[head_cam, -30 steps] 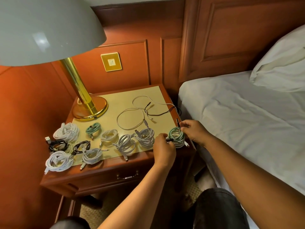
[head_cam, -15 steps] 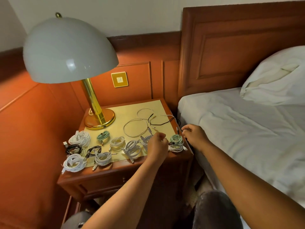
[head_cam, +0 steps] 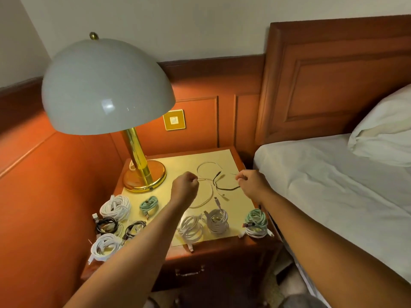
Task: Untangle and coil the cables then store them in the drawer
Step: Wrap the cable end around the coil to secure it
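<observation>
A loose tangle of thin white cable (head_cam: pixel 205 187) and black cable (head_cam: pixel 224 188) lies mid-nightstand (head_cam: pixel 222 250) on a yellow mat. My left hand (head_cam: pixel 185 185) is curled at the tangle's left side and pinches the white strand. My right hand (head_cam: pixel 251 183) is curled at its right side, fingertips pinching a thin strand where the black cable ends. Several coiled cables lie along the front: white coils (head_cam: pixel 115 206), a green coil (head_cam: pixel 149 203), black coils (head_cam: pixel 106 225), a grey-white coil (head_cam: pixel 218 221) and a green-and-white coil (head_cam: pixel 255 222). The drawer (head_cam: pixel 190 272) below is closed.
A brass lamp (head_cam: pixel 142 172) with a wide white shade stands at the back left of the nightstand. The bed (head_cam: pixel 333 196) with a pillow borders it on the right. Wood panelling runs behind and to the left.
Both hands left the green-and-white coil at the front right and moved back to the loose tangle. The camera rose and pulled back, so the whole lamp shows.
</observation>
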Motion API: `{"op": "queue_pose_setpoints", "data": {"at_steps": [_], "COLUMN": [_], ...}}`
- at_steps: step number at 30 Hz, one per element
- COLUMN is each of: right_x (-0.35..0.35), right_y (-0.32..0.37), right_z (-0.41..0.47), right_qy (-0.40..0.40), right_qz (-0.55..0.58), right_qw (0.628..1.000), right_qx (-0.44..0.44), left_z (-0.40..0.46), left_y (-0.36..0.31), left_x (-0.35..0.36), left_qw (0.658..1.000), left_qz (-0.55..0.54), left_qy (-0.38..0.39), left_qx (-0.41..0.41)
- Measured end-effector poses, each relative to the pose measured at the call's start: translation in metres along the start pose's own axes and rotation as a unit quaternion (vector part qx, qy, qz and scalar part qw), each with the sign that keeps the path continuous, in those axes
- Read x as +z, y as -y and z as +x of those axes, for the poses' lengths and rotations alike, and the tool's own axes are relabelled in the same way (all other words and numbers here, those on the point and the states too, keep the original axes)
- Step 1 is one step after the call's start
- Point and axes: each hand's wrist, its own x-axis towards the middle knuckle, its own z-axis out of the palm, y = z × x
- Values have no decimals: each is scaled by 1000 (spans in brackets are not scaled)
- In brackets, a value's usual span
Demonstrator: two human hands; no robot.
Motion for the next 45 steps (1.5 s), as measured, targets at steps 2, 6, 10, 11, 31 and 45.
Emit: {"op": "queue_pose_setpoints", "data": {"at_steps": [2,6,10,11,31,45], "right_x": [19,55,73,73,-16,-10], "right_y": [-7,-25,-36,-38,80,84], "right_z": [30,79,103,107,125,74], "right_qy": [42,133,146,145,-110,-45], "right_qz": [-64,-251,-353,-353,152,177], "right_qw": [997,959,921,920,974,966], "right_qx": [8,-3,-78,-90,-126,-185], "left_z": [29,73,99,104,117,89], "left_y": [15,50,77,80,-61,-155], "left_x": [8,29,42,44,1,-70], "left_qw": [997,963,918,919,972,840], "left_qz": [68,246,374,374,-216,-524], "left_qy": [36,105,134,125,48,108], "left_qx": [10,41,25,29,-82,-89]}}
